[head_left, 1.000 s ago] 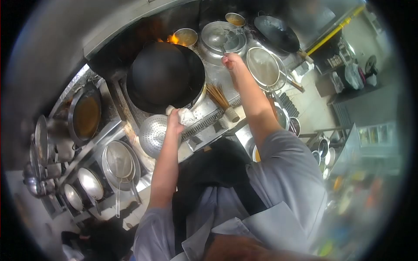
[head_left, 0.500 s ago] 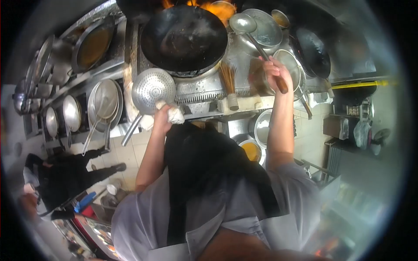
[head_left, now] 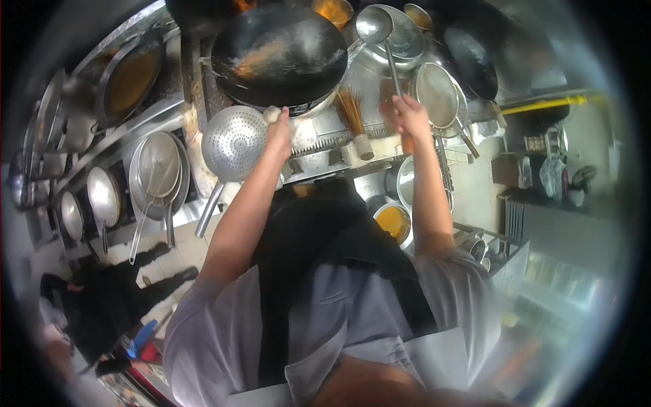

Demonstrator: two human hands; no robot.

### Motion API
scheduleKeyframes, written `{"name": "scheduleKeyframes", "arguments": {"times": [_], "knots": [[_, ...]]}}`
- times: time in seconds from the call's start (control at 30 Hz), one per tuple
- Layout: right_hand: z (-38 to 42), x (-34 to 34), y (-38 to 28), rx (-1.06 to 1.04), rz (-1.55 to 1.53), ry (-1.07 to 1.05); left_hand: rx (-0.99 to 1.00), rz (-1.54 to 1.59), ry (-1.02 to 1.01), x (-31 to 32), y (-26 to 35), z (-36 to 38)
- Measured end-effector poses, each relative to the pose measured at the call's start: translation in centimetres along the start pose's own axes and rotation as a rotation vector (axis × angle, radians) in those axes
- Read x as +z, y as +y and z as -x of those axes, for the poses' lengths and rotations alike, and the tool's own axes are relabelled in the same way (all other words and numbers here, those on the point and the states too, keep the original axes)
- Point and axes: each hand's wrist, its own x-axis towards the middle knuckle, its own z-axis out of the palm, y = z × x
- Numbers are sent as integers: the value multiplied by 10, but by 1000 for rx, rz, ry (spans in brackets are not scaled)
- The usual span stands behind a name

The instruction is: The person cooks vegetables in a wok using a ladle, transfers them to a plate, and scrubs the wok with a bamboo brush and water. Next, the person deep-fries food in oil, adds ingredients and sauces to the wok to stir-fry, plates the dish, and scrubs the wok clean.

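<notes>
My left hand (head_left: pixel 278 136) is closed around a white folded cloth (head_left: pixel 300 134) at the near rim of a large black wok (head_left: pixel 281 57); whether the fingers also grip the rim is hidden. Steam and an orange glow show in the wok, which sits over the burner. With my right hand (head_left: pixel 411 119) I hold a long metal ladle (head_left: pixel 391 61) by its wooden handle. The ladle's bowl (head_left: pixel 374 24) is over a metal basin (head_left: pixel 405 37) right of the wok. Beside my left hand lies a perforated metal strainer (head_left: pixel 234 142), its handle toward me.
A bamboo brush (head_left: pixel 352 112) stands between my hands. Mesh strainers (head_left: pixel 436 95) lie at the right, more (head_left: pixel 159 166) at the left. Flames (head_left: pixel 332 10) rise behind the wok. A pot of yellow liquid (head_left: pixel 393 222) stands below my right arm. Another person (head_left: pixel 102 298) is at lower left.
My left hand has moved up with the cloth to the wok's near rim. My right hand has drawn slightly down and left with the ladle. An orange glow now shows in the wok.
</notes>
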Motion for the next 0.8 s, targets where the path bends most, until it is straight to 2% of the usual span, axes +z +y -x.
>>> {"name": "scheduleKeyframes", "arguments": {"times": [0.03, 0.07, 0.13, 0.17, 0.2, 0.23, 0.3, 0.33, 0.37, 0.43, 0.5, 0.6, 0.63, 0.7, 0.8], "knots": [[-15, 8, 2, -111, 143, 79, 5, -69, 50, 15, -1, -19], [-35, 14, 7, -103, 106, 166, -1, -82, 24, 21, -11, -34], [-101, 6, 35, -119, 548, 347, 18, -21, 6, 34, -28, -51], [-119, 7, 38, -178, 712, 461, 22, -25, -14, 37, -22, -40], [-169, -6, 73, -257, 934, 543, 8, -45, -3, 38, -7, -21], [-188, -9, 62, -256, 923, 565, -14, -73, 14, 37, 2, -11], [-211, -9, 46, 150, 789, 235, -115, 12, -185, 24, 16, -2], [-235, -18, 54, 150, 523, 111, -148, 5, -256, 16, 30, 22], [-248, -23, 61, 143, 518, 121, -218, -8, -315, 1, 28, 19], [-262, -31, 70, 209, -1245, -140, -239, -35, -335, -25, 35, 46], [-201, -23, 20, 228, -1227, -65, -193, -96, -293, -63, 29, 58], [-151, -40, -2, 301, -1302, -210, -200, 4, -292, -119, 6, 63], [-130, -43, -10, 306, -1300, -199, -212, 6, -292, -125, 5, 71], [-84, -41, -31, 282, -1300, -296, -386, 44, -311, -132, 12, 86], [-34, -38, -39, 378, -1362, -374, -334, 30, -364, -131, 2, 80]]}}
